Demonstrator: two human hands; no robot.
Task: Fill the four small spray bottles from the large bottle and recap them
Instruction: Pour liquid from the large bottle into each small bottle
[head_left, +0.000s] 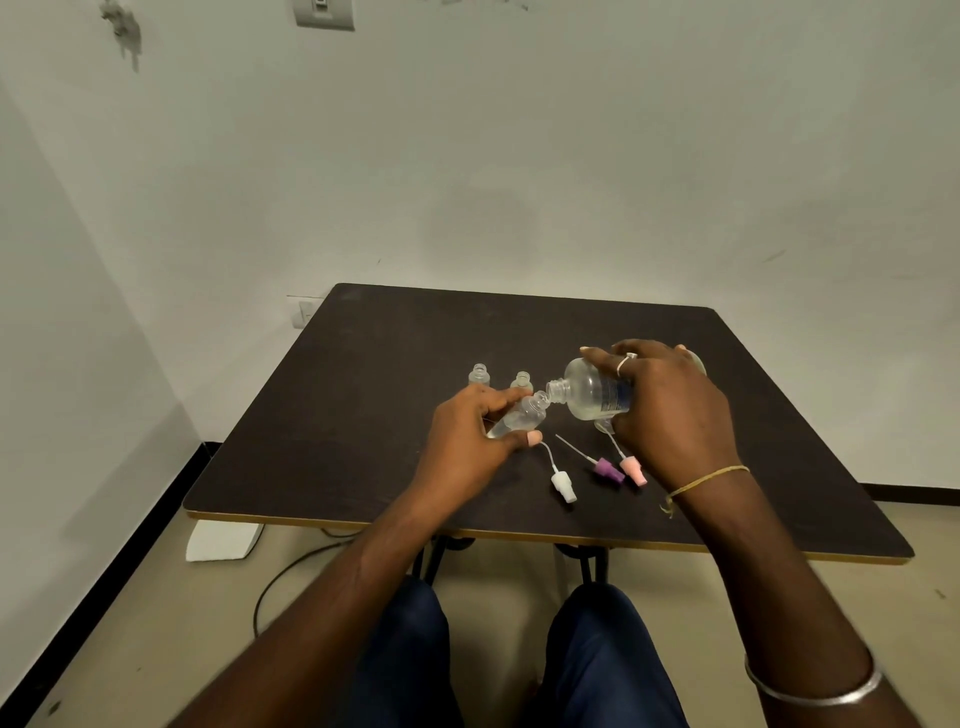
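Right of the frame's centre, the large clear plastic bottle with a blue label (592, 389) lay tilted, its neck at the mouth of a slanted small clear bottle (519, 418). Two more uncapped small bottles (478, 375) stood upright just above. Below lay the white spray cap (563, 486), purple spray cap (608, 469) and pink spray cap (635, 470).

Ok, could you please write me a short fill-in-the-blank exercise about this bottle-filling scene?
1. The large bottle, tilted in the right hand, bears a label printed in ___.
2. Beyond the left hand, which holds one small spray bottle, ___ uncapped bottles stand upright on the table.
3. Between the white spray cap and the pink spray cap lies a ___ one.
Missing words: blue; two; purple.
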